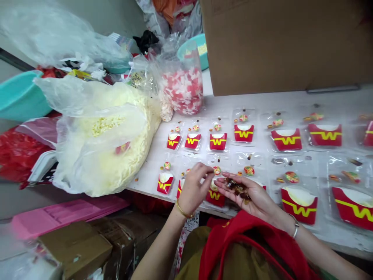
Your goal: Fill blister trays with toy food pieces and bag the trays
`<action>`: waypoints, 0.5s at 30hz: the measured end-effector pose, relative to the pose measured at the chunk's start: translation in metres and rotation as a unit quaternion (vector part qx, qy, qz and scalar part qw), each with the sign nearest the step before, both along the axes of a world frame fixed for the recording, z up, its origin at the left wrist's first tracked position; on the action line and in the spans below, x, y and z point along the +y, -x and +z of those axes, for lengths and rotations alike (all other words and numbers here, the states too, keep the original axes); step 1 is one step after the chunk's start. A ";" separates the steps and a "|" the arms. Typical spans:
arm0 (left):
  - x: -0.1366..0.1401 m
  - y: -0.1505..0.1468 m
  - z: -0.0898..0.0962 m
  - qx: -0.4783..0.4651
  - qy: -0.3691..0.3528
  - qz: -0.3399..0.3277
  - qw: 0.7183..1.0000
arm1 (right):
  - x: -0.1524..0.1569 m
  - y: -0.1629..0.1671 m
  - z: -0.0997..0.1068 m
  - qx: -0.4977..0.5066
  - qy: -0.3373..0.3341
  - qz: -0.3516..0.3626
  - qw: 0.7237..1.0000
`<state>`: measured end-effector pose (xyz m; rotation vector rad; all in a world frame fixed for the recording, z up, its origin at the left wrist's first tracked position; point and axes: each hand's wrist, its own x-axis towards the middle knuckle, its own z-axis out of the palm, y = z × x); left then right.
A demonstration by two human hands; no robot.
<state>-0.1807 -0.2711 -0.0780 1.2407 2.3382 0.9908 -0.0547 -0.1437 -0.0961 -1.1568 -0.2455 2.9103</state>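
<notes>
My right hand (256, 200) is turned palm up and cups several small, shiny dark-brown pieces (236, 186). Beside it my left hand (196, 184) has its fingers drawn into a pinch above the trays; whatever may be between the fingertips is too small to make out. Under and around both hands lie clear plastic trays in two rows. Each carries a red fries carton with a yellow zigzag, such as this front carton (300, 204), plus a toy pizza (291, 177) and a toy burger (280, 180). My hands partly cover some of the front cartons.
A large clear bag of pale yellow shreds (128, 151) leans over the table's left end. Behind it stands a clear container of pink and white pieces (185, 93). A cardboard box (285, 46) sits at the back right; a turquoise basin (21, 95) is far left.
</notes>
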 end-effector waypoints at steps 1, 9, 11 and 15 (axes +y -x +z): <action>-0.007 0.010 -0.004 -0.008 -0.021 0.041 0.999 | -0.001 0.001 0.001 0.000 -0.006 0.005 1.000; -0.043 0.074 -0.050 0.087 -0.043 0.101 0.990 | -0.010 0.008 -0.011 0.000 -0.026 0.036 0.999; -0.041 0.075 -0.058 0.151 -0.017 0.051 0.987 | -0.013 0.010 -0.012 -0.004 -0.024 0.032 0.999; -0.038 0.076 -0.069 0.228 0.006 -0.011 0.974 | -0.016 0.014 -0.009 -0.008 -0.023 0.032 0.999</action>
